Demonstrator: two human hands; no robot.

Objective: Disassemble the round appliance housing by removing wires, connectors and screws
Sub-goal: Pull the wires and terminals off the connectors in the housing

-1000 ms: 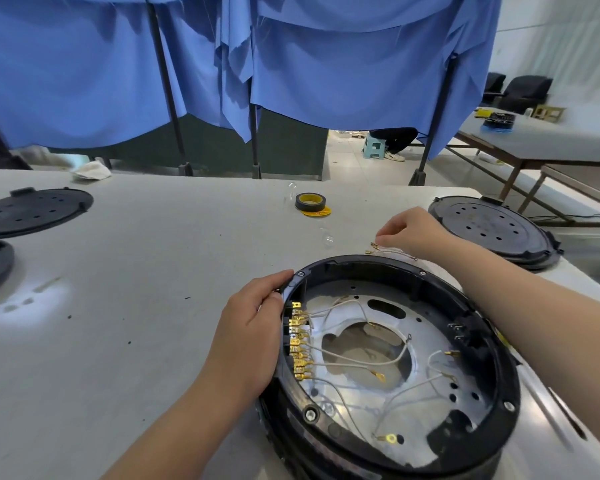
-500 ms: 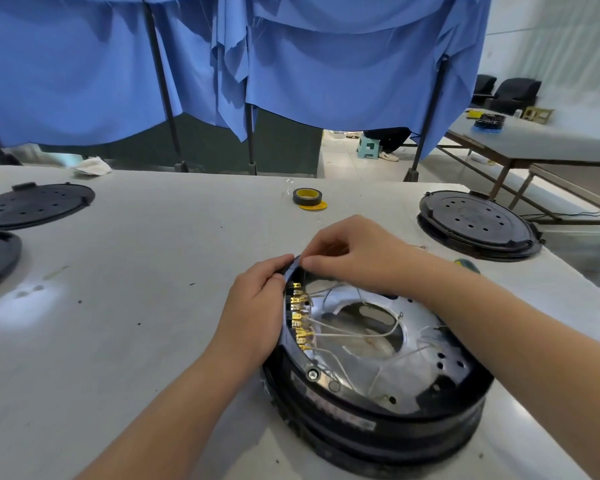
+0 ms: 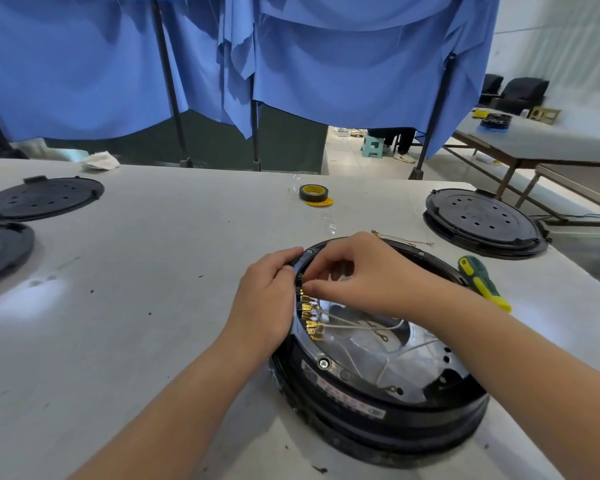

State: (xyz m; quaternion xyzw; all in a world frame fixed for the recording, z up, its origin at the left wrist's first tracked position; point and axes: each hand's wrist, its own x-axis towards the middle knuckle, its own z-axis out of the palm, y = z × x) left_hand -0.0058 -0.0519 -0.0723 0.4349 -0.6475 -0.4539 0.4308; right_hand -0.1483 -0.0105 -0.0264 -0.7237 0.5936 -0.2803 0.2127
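Observation:
The round black appliance housing (image 3: 378,403) lies on the white table with its shiny metal inner plate facing up. A row of gold connectors (image 3: 310,315) with white wires (image 3: 357,325) runs along its left inner rim. My left hand (image 3: 264,299) grips the housing's left rim, thumb on top. My right hand (image 3: 357,271) reaches in over the top of the rim and pinches the uppermost gold connector between thumb and fingertips. A screw (image 3: 323,363) sits on the front rim. Removed wires (image 3: 402,239) lie on the table behind the housing.
A green and yellow screwdriver (image 3: 482,282) lies right of the housing. A black round lid (image 3: 482,220) sits at far right, two more black lids (image 3: 39,197) at far left. A tape roll (image 3: 312,193) stands mid-table. Blue curtains hang behind.
My right hand has come back from the table behind the housing, where it left wires, and now pinches a connector at the rim. The view has tilted up slightly; the left hand stays put.

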